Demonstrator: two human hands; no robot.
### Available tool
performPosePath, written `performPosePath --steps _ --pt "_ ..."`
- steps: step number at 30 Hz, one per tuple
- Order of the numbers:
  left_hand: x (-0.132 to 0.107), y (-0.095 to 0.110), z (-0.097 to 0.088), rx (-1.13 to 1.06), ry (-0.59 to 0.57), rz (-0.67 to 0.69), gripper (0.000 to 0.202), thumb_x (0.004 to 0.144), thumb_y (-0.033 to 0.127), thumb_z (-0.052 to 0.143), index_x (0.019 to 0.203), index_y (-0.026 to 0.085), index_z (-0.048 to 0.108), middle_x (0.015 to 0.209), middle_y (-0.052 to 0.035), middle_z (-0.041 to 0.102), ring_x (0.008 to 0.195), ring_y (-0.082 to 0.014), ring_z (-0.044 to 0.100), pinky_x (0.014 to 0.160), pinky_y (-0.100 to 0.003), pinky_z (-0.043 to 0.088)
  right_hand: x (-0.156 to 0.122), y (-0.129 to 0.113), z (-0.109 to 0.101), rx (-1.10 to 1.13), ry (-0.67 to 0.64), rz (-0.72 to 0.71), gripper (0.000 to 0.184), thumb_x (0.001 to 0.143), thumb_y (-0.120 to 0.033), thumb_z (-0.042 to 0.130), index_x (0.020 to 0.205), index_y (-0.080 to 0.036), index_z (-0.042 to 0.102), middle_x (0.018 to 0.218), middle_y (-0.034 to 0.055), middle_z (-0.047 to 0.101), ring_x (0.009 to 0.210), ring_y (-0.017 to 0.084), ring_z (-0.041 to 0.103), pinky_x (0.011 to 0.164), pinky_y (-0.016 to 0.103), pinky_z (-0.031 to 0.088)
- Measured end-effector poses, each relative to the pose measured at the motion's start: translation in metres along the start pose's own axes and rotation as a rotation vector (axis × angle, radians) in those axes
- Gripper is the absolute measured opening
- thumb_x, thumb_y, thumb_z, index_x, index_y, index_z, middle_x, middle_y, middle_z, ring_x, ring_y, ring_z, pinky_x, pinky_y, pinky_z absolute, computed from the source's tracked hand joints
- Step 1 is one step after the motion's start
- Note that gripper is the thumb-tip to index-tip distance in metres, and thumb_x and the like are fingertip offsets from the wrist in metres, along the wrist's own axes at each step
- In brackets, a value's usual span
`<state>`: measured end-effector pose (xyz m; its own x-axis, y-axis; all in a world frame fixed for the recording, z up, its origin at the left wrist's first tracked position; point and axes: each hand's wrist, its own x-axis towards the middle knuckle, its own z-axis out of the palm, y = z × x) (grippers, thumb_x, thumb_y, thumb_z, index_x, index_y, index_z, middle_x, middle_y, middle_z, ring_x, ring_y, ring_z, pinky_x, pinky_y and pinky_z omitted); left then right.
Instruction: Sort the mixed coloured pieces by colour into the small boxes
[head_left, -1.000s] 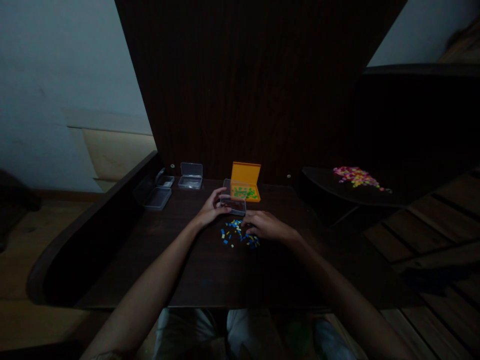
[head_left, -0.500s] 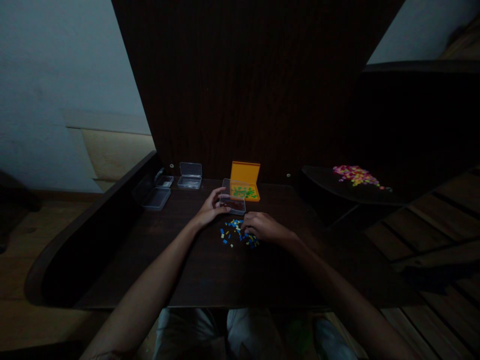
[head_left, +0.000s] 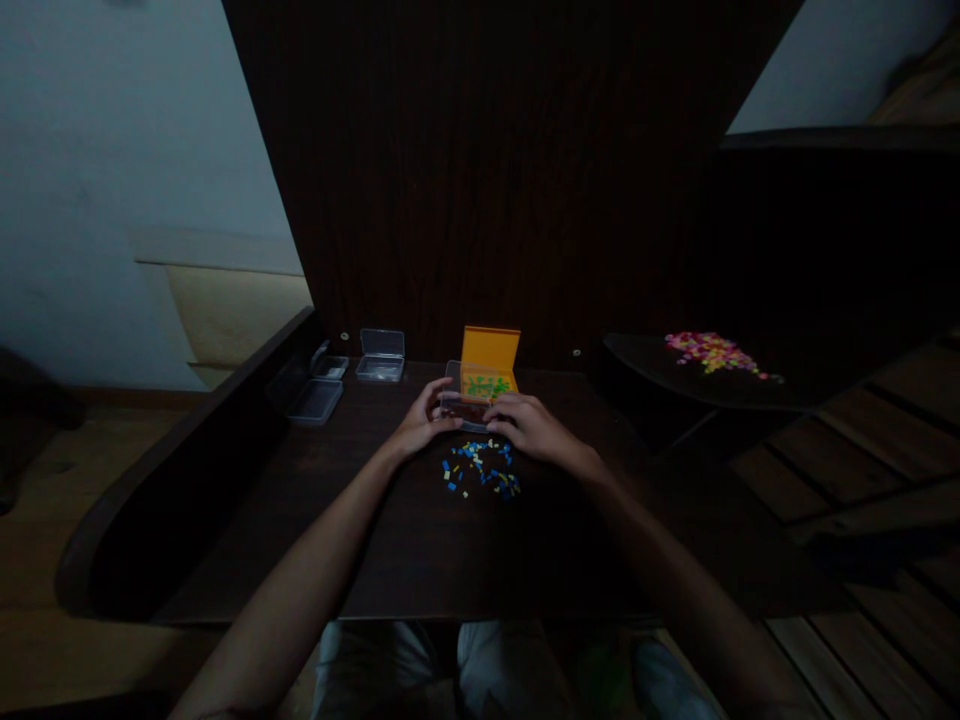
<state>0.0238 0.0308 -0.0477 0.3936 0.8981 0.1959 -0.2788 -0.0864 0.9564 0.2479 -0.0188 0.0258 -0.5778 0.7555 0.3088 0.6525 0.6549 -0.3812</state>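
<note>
A small clear plastic box (head_left: 471, 426) with its lid open stands on the dark wooden surface, with reddish-brown bits inside. My left hand (head_left: 424, 422) is closed around its left end, thumb at the front and fingers behind. My right hand (head_left: 529, 428) is at the box's right end, thumb in front and fingers over the edge; whether small pieces are also between its fingers is hidden. Just in front of the box lies a loose pile of tiny blue and yellow pieces (head_left: 480, 462). Behind it stands an open orange box (head_left: 490, 348) holding green pieces (head_left: 487, 385).
Several open clear boxes stand at the back left, among them one clear box (head_left: 381, 368) against the back panel and another (head_left: 316, 400) by the side wall. A heap of pink and yellow pieces (head_left: 712, 352) lies on a curved shelf (head_left: 637, 360) at the right.
My right hand has moved from the blue and yellow pile up and away from me to the clear box's right end, uncovering more of the pile. My left hand has stayed on the box.
</note>
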Motion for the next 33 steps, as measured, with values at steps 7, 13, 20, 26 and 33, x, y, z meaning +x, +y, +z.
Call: performPosePath --steps 7,13,20,26,33 --pt "-0.002 0.004 0.001 0.001 -0.018 -0.002 0.078 0.063 0.018 0.084 0.130 0.025 0.046 0.120 -0.0060 0.058 0.105 -0.0216 0.063 0.102 -0.046 0.046 0.026 0.012 0.013 -0.053 0.000 0.118 0.016 0.089 -0.013 0.063 0.099 -0.018 0.074 0.100 0.0076 0.072 0.095 0.020 0.064 0.086 0.034 0.048" --pt "0.000 0.001 0.000 0.024 -0.022 0.013 0.081 0.062 0.020 0.084 0.132 0.025 0.044 0.120 -0.0066 0.056 0.106 -0.0222 0.062 0.101 -0.046 0.046 0.018 0.005 0.002 -0.043 -0.010 0.090 0.024 0.090 -0.010 0.059 0.106 -0.021 0.073 0.106 0.0072 0.071 0.098 0.020 0.063 0.088 0.034 0.048" --pt "0.002 -0.001 0.001 0.040 0.009 0.030 0.081 0.061 0.021 0.084 0.132 0.026 0.044 0.122 -0.0072 0.056 0.105 -0.0221 0.062 0.100 -0.045 0.048 -0.006 -0.008 0.000 0.029 -0.294 -0.035 0.016 0.086 -0.010 0.065 0.095 -0.018 0.076 0.095 0.0056 0.072 0.087 0.016 0.065 0.080 0.026 0.047" --pt "0.001 0.001 0.001 0.057 0.006 0.037 0.079 0.063 0.021 0.083 0.131 0.026 0.045 0.122 -0.0078 0.057 0.105 -0.0229 0.063 0.100 -0.046 0.048 -0.013 -0.012 0.009 -0.055 -0.374 -0.018 0.018 0.086 -0.009 0.064 0.096 -0.018 0.076 0.094 0.0053 0.071 0.086 0.017 0.064 0.077 0.024 0.045" --pt "0.001 -0.001 0.000 0.042 0.011 0.036 0.077 0.064 0.022 0.084 0.130 0.026 0.045 0.123 -0.0075 0.056 0.102 -0.0210 0.063 0.096 -0.043 0.050 -0.012 -0.009 0.013 -0.071 -0.394 -0.009 0.016 0.087 -0.011 0.063 0.095 -0.019 0.075 0.095 0.0049 0.070 0.089 0.017 0.063 0.079 0.024 0.043"
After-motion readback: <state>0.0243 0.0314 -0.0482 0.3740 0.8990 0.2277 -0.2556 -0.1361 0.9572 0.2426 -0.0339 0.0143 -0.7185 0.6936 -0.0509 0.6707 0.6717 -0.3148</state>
